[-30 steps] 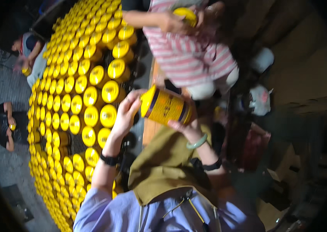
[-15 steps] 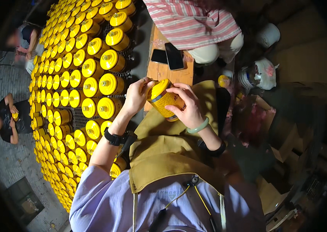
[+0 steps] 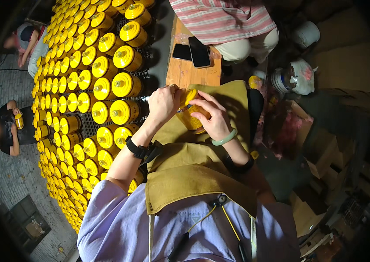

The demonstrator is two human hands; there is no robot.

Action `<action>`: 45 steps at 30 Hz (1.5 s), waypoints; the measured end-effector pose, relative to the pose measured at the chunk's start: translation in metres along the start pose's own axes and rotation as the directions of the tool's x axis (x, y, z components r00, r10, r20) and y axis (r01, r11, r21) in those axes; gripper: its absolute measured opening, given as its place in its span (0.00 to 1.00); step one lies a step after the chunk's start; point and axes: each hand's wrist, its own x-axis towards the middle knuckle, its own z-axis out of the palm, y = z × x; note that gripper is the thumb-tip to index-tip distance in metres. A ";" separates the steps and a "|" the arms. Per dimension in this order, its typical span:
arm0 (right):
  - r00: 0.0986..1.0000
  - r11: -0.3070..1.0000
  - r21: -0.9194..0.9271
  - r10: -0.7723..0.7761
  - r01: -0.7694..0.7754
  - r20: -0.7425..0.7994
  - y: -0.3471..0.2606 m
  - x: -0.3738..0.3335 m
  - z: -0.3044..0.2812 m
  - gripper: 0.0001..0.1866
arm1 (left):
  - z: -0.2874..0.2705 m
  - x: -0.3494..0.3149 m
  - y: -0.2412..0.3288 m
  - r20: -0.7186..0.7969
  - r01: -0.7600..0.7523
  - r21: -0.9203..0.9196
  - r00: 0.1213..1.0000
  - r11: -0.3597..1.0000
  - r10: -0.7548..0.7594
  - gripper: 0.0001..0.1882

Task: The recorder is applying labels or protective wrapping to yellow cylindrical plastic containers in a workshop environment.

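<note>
Wooden bench ahead: two dark phones lying flat side by side on it. Left of it, metal mesh rack packed with rows of yellow cans, touching each other.

Two phones on wooden bench; white bucket, perhaps plastic.

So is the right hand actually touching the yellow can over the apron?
Touching. The head view shows the right hand with fingers wrapped against the yellow can, no gap, above the tan apron; the left hand presses its other side.
</note>
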 end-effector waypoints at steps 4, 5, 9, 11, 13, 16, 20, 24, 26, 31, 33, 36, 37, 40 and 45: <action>0.999 0.999 -0.021 -0.031 0.030 -0.017 0.001 0.000 -0.004 0.12 | 0.002 0.002 0.005 0.009 0.021 -0.019 1.000 1.000 -0.020 0.17; 1.000 1.000 -0.030 -0.008 0.008 -0.008 0.001 0.001 -0.005 0.11 | 0.002 0.002 0.006 -0.022 -0.001 -0.023 1.000 1.000 0.000 0.17; 0.998 0.999 -0.030 -0.046 0.044 -0.052 -0.001 0.006 -0.008 0.11 | 0.002 0.005 0.007 -0.068 -0.032 -0.042 0.997 0.999 0.029 0.16; 0.999 1.000 0.005 -0.002 0.002 -0.054 -0.001 0.009 -0.010 0.10 | 0.003 0.006 0.009 -0.053 -0.008 -0.029 0.999 1.000 0.007 0.16; 0.989 0.947 -0.291 -0.148 0.138 -0.013 0.001 0.011 -0.012 0.09 | 0.004 0.008 0.011 -0.039 0.007 -0.025 0.999 1.000 -0.008 0.16; 0.978 0.956 -0.226 -0.204 0.188 -0.050 0.004 0.011 -0.014 0.10 | 0.003 0.013 0.012 -0.024 0.079 -0.021 0.997 0.997 -0.080 0.18; 0.996 0.986 0.157 0.063 -0.052 -0.068 0.009 0.009 -0.010 0.03 | 0.007 0.015 0.011 -0.024 0.114 -0.059 0.993 0.992 -0.115 0.22; 0.963 0.932 0.280 0.260 -0.232 -0.067 0.010 0.011 -0.011 0.02 | 0.010 0.018 0.000 -0.005 -0.002 -0.197 1.000 0.980 0.001 0.21; 0.952 0.930 0.276 0.283 -0.242 -0.120 0.008 0.011 -0.019 0.04 | 0.013 0.018 -0.003 0.129 0.052 -0.553 0.991 0.831 0.024 0.16; 0.975 0.971 0.120 0.215 -0.207 -0.052 -0.016 -0.011 -0.036 0.04 | 0.012 0.021 -0.010 0.157 0.210 -0.313 0.973 0.926 -0.168 0.19; 0.987 0.985 0.084 0.155 -0.150 -0.051 -0.021 -0.016 -0.035 0.10 | 0.016 0.022 -0.010 0.133 0.216 -0.306 0.974 0.927 -0.183 0.20; 1.000 0.986 -0.163 0.013 -0.017 -0.027 -0.018 -0.011 -0.031 0.17 | 0.023 0.021 -0.006 0.084 0.270 -0.364 0.963 0.891 -0.257 0.20; 0.993 0.944 -0.319 -0.101 0.079 -0.052 -0.015 -0.006 -0.030 0.15 | 0.023 0.021 -0.004 0.074 0.308 -0.388 0.950 0.868 -0.304 0.20; 0.991 0.920 -0.382 -0.116 0.083 -0.063 -0.012 0.001 -0.033 0.08 | 0.024 0.018 0.004 -0.098 0.187 -0.464 0.961 0.866 -0.260 0.15; 0.985 0.973 -0.189 -0.149 0.130 -0.091 -0.011 0.009 -0.039 0.03 | 0.021 0.016 0.022 -0.238 0.016 -0.640 0.946 0.768 -0.218 0.10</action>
